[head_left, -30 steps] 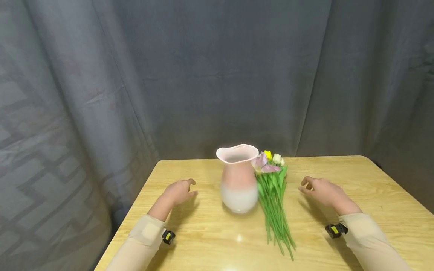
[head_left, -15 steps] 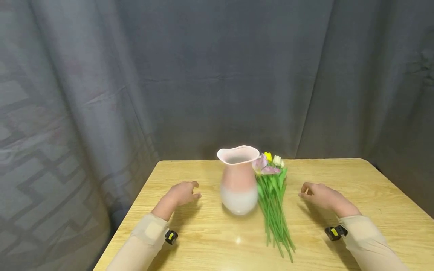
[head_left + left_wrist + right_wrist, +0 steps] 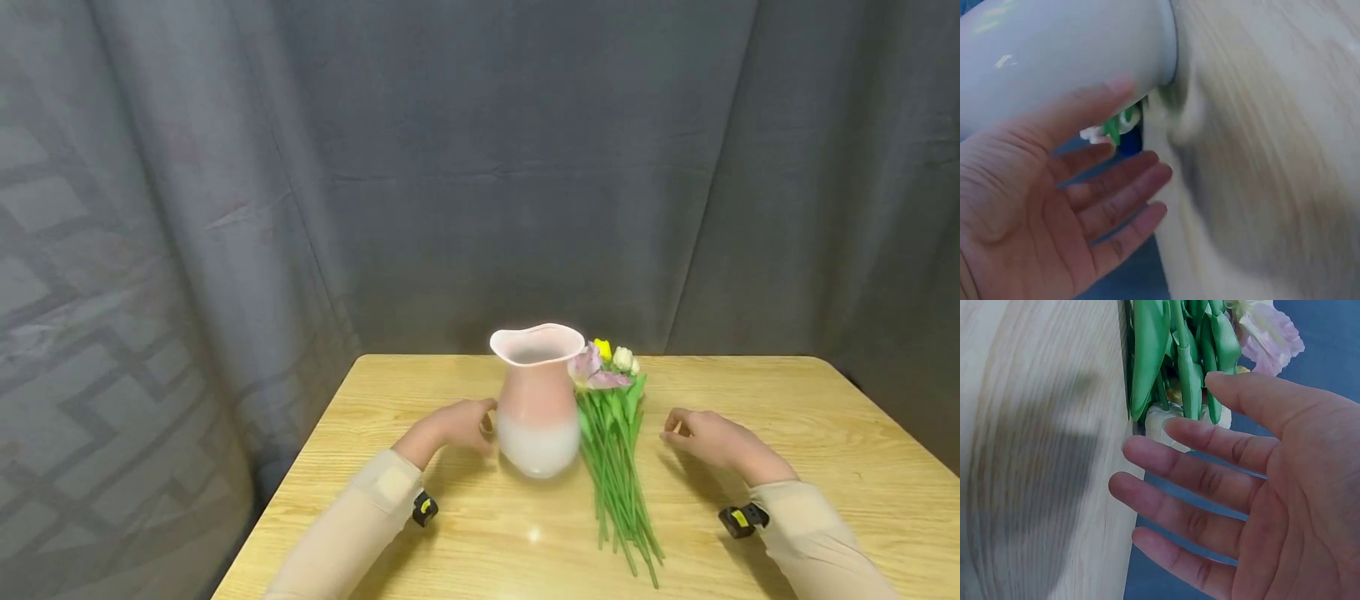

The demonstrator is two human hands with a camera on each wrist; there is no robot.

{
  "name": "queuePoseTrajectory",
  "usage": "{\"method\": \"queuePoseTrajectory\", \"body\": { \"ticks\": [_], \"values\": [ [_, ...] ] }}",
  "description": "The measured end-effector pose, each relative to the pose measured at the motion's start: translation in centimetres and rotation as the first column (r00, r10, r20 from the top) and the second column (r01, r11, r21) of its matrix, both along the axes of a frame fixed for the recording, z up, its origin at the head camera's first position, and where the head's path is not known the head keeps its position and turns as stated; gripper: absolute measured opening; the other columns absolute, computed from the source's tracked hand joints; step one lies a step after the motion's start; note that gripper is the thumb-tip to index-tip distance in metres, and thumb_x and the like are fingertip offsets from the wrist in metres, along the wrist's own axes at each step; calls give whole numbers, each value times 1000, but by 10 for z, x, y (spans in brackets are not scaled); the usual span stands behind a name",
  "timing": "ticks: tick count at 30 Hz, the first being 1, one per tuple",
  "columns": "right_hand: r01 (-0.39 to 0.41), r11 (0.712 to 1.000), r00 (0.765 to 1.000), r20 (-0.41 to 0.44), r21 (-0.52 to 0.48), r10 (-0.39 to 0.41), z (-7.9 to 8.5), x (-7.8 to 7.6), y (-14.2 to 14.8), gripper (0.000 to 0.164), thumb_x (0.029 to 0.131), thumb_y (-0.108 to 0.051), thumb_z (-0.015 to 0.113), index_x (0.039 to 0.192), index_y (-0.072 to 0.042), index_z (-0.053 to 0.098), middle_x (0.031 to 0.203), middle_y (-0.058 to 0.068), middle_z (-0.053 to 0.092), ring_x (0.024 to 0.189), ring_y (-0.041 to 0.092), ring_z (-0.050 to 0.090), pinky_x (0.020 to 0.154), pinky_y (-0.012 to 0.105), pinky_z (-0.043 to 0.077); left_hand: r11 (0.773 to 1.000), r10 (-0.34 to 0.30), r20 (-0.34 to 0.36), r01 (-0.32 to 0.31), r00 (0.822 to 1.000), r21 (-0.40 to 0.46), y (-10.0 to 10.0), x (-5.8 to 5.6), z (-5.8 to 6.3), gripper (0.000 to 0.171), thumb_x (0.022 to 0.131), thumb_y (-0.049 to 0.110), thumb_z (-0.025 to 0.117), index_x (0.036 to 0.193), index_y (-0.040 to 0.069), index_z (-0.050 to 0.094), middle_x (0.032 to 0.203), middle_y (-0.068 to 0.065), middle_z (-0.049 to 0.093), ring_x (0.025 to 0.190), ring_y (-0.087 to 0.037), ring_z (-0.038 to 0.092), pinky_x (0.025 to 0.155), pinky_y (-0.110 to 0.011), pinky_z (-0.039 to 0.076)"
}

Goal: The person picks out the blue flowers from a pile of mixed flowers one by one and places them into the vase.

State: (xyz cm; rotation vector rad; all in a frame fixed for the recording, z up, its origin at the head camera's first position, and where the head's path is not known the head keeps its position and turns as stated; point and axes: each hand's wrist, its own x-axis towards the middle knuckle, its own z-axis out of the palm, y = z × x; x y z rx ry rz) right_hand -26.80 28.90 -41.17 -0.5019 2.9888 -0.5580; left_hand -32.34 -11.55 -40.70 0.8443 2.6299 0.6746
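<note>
Person's bare hands at a vase and flowers, directions read clockwise about the vase as seen from the head, 12 o'clock being the table's far edge. The glossy vase with a pink upper body, white rounded base and wavy flared rim stands upright on the pale wood-grained table. At 3 o'clock, just beside it, lies a bunch of long green-stemmed flowers, its heads toward 1 o'clock and its cut ends toward 5 o'clock; a large lilac blossom, a yellow bud and white buds are distinguishable. The left hand is at 9 o'clock, close against the vase wall, its grip released: the left wrist view shows the fingers extended and spread, with the thumb before the white base; whether it touches cannot be told. The right hand is at 3 o'clock, beyond the flowers and apart from them, likewise released, with its fingers loosely bent. Both forearms, in beige sleeves, enter from 7 and 5 o'clock, each bearing a small black wrist device. A grey curtain hangs at 12 o'clock.
</note>
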Motion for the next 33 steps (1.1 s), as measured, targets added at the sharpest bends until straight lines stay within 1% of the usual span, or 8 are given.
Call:
{"method": "queuePoseTrajectory", "body": {
  "ticks": [4,8,11,13,19,26,30,33],
  "values": [
    [5,1000,1000,17,4,-5,1,1,0,22,96,-30,57,98,-8,61,85,4,64,76,16,58,66,39,49,979,-123,127,100,984,178,4,-6,-10,83,66,9,86,138,8,46,124,-8,60,104,-17,60,92,-30,50],
    [8,1000,1000,28,10,-8,3,3,1,23,97,-30,56,100,-8,60,87,4,64,76,18,59,66,41,49,924,-248,259,147,933,354,5,-8,-16,85,67,-3,82,141,11,41,131,-11,54,91,-18,65,82,-36,56],
    [16,1000,999,30,12,-17,3,4,2,23,97,-30,56,101,-8,60,88,5,64,78,19,60,66,42,49,888,-309,303,160,902,431,5,-9,-19,85,69,-5,80,141,12,39,130,-11,53,84,-19,67,73,-40,59],
    [23,1000,999,34,10,-23,4,5,3,24,97,-31,56,101,-7,61,89,6,65,79,20,61,67,43,50,872,-338,281,187,898,453,5,-10,-22,85,69,-2,81,141,15,39,131,-7,54,95,-16,65,83,-37,56],
    [31,999,999,38,5,-32,4,7,5,26,97,-32,56,103,-8,60,90,6,65,80,21,61,68,44,50,844,-349,189,220,918,489,8,-10,-26,91,69,7,84,144,25,36,138,2,51,125,-13,51,107,-32,39],
    [21,1000,999,27,6,-21,6,7,6,25,97,-31,56,102,-7,61,90,6,66,79,20,61,68,43,51,893,-196,140,118,971,434,9,-3,-26,92,66,19,89,142,33,38,135,8,54,123,-11,52,105,-34,40],
    [8,1000,1000,13,3,-8,8,8,5,24,97,-29,56,102,-6,61,89,7,65,78,20,61,67,43,51,913,-127,129,65,984,403,5,1,-24,91,64,24,91,139,34,42,132,10,56,121,-10,53,104,-34,41],
    [11,1000,1000,12,8,-11,9,9,5,24,97,-29,57,102,-7,61,89,6,65,78,19,60,67,43,50,913,-124,128,63,984,404,-2,2,-24,91,64,24,91,139,32,42,131,10,56,120,-11,54,104,-34,41]
  ]
}}
